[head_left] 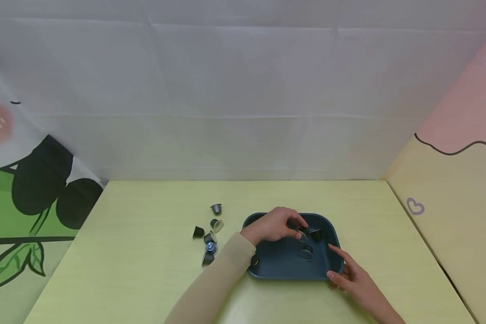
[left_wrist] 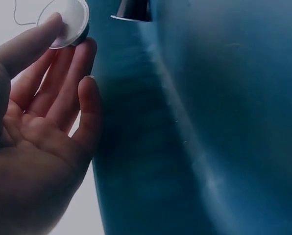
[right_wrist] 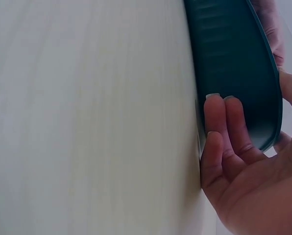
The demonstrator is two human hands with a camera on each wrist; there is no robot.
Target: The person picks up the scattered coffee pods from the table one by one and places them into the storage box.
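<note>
A coffee capsule [left_wrist: 76, 22] with a pale foil lid is pinched between the thumb and fingers of my left hand [head_left: 272, 225], over the blue tray [head_left: 278, 267]. Near it in the tray, a dark capsule [head_left: 317, 235] lies toward the right wall, and another capsule [head_left: 306, 252] rests on the floor closer to me. One more dark capsule [head_left: 254, 260] shows at the tray's left end, partly behind my left sleeve. My right hand [head_left: 354, 281] holds the tray by its right end, thumb at the rim and several fingers against the outer wall in the right wrist view.
Left of the tray, several capsules lie loosely grouped on the pale yellow table [head_left: 125, 261]: a grey one [head_left: 216, 209] farthest back, a black one [head_left: 198, 232] leftmost, and a blue one [head_left: 211, 247] among the nearer ones. A white cloth wall [head_left: 243, 99] rises behind the table.
</note>
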